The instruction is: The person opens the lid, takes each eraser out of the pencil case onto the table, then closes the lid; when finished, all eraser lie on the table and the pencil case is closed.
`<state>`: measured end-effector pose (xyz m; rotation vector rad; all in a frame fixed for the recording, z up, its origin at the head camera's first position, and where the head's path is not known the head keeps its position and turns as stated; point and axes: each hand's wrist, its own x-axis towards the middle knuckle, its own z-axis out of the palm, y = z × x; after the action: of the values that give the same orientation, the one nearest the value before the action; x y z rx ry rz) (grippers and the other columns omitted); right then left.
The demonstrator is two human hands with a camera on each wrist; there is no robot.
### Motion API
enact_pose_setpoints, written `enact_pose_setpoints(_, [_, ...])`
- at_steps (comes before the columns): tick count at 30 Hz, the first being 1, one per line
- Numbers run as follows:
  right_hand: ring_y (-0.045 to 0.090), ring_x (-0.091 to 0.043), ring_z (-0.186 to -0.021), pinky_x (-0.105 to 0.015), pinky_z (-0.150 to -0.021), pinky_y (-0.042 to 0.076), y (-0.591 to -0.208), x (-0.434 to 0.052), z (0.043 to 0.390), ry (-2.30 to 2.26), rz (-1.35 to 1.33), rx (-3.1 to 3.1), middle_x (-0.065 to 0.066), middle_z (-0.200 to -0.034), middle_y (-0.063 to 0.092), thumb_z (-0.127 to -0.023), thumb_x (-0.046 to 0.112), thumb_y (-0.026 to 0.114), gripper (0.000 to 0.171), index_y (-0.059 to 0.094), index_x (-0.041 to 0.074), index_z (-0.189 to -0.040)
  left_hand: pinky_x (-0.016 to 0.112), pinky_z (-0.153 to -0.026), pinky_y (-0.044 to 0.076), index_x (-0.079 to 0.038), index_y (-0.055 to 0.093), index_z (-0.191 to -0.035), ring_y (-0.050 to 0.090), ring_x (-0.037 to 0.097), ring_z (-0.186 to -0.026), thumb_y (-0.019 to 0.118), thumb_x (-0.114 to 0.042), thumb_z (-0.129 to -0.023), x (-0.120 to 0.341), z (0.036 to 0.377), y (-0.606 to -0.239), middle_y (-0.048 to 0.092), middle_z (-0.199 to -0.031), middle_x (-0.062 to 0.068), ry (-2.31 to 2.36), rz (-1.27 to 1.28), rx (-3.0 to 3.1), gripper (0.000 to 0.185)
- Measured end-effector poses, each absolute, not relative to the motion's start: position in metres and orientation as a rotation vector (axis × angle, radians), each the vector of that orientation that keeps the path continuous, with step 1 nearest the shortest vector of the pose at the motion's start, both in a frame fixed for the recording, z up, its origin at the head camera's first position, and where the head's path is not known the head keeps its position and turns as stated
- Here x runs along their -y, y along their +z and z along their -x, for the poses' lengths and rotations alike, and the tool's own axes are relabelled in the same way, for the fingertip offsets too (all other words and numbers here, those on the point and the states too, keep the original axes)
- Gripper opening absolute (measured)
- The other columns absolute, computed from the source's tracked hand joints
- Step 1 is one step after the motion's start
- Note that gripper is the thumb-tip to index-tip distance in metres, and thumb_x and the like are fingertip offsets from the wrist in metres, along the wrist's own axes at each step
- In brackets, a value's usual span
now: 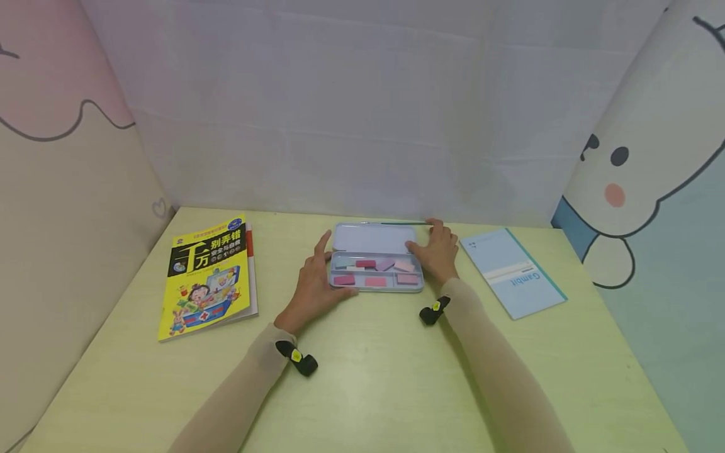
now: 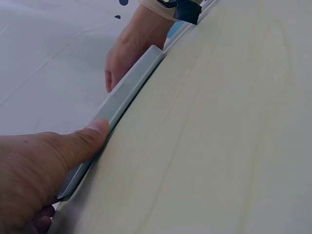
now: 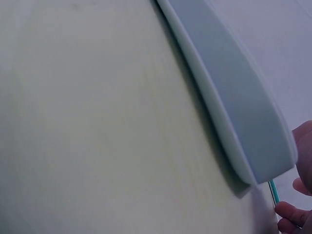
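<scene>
**One left hand (image 1: pixel 311 277), one right hand (image 1: pixel 438 251), one box (image 1: pixel 374 239)**

There is one thin green stick (image 1: pixel 403 223), one yellow book (image 1: pixel 206 277) and one blue notebook (image 1: pixel 512 274). The box has three pink blocks (image 1: pixel 375 281) in front. More blocks (image 1: pixel 365 264) lie behind, too jumbled to count. Two black straps (image 1: pixel 306 364).

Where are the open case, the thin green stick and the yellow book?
Open case (image 1: pixel 374 240), head view: lid's inside.
Thin green stick (image 1: pixel 404 223), head view: shaft.
Yellow book (image 1: pixel 207 277), head view: front cover.
</scene>
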<state>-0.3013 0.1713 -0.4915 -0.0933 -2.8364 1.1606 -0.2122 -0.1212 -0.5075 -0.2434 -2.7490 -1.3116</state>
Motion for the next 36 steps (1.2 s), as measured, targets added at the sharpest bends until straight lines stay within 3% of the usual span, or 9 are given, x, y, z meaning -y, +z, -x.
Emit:
enact_pose_setpoints(9, [0.040, -0.044, -0.138, -0.061, -0.122, 0.027, -0.500, -0.174, 0.296, 1.230, 0.039, 2.772, -0.023, -0.152, 0.053, -0.099, 0.042, 0.072, 0.076, 0.038, 0.011, -0.159, 0.067, -0.123, 0.033, -0.033, 0.004, -0.172, 0.045, 0.048, -0.146, 0.097, -0.040, -0.077, 0.123, 0.212, -0.511, 0.056, -0.154, 0.016, -1.246, 0.292, 2.771, 0.133])
enact_pose_setpoints(18, [0.043, -0.041, -0.150, -0.059, -0.129, 0.030, -0.500, -0.184, 0.284, 1.382, 0.044, 2.744, -0.017, -0.159, 0.054, -0.103, 0.046, 0.067, 0.072, 0.034, 0.022, -0.163, 0.067, -0.124, 0.034, -0.033, 0.003, -0.172, 0.043, 0.047, -0.149, 0.096, -0.040, -0.078, 0.123, 0.212, -0.509, 0.055, -0.155, 0.015, -1.246, 0.268, 2.790, 0.133])
enact_pose_setpoints(25, [0.044, -0.042, -0.151, -0.062, -0.127, 0.033, -0.490, -0.192, 0.264, 1.287, -0.130, 2.816, -0.019, -0.164, 0.049, -0.104, 0.040, 0.068, 0.074, 0.035, 0.021, -0.167, 0.067, -0.126, 0.032, -0.029, 0.001, -0.173, 0.040, 0.044, -0.152, 0.095, -0.040, -0.080, 0.121, 0.212, -0.506, 0.053, -0.158, 0.014, -1.222, 0.251, 2.833, 0.132])
enact_pose_setpoints(30, [0.044, -0.046, -0.147, -0.065, -0.124, 0.032, -0.483, -0.194, 0.251, 1.217, -0.311, 2.820, -0.026, -0.157, 0.050, -0.102, 0.030, 0.070, 0.058, 0.056, 0.009, -0.154, 0.065, -0.128, 0.030, -0.027, 0.002, -0.173, 0.040, 0.044, -0.152, 0.094, -0.040, -0.081, 0.121, 0.211, -0.507, 0.052, -0.157, 0.014, -1.219, 0.265, 2.828, 0.131])
enact_pose_setpoints(36, [0.052, -0.044, -0.121, -0.057, -0.105, 0.040, -0.480, -0.189, 0.243, 1.053, -0.436, 2.818, -0.027, -0.126, 0.062, -0.101, 0.019, 0.070, 0.028, 0.079, 0.003, -0.122, 0.065, -0.128, 0.030, -0.028, 0.003, -0.173, 0.040, 0.044, -0.152, 0.094, -0.041, -0.081, 0.121, 0.212, -0.510, 0.052, -0.157, 0.014, -1.212, 0.277, 2.823, 0.130])
